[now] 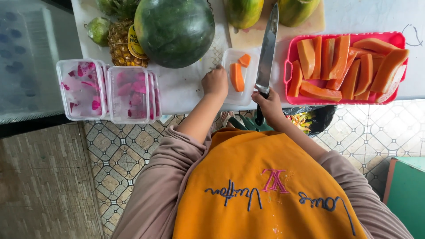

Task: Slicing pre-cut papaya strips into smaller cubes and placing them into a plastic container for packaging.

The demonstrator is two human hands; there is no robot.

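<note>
Orange apron (265, 186) hides both forearms; knife (267, 53) handle mostly hidden by right hand (267, 105).

We see a white table (186, 88) carrying a watermelon (175, 31), a pineapple (121, 42), lidded clear tubs (110, 90) of pink fruit, a clear tray (237, 82), a wooden board (252, 37) and a pink basket (345, 101) of papaya slices.

Left hand (215, 82): curled up, fingers tucked under, knuckles up.
Right hand (268, 105): closed tight in a fist, just beside the left hand.
Left arm: bent, reaching forward, in a long sleeve.
Right arm: bent, reaching forward, sleeve pushed up.
</note>
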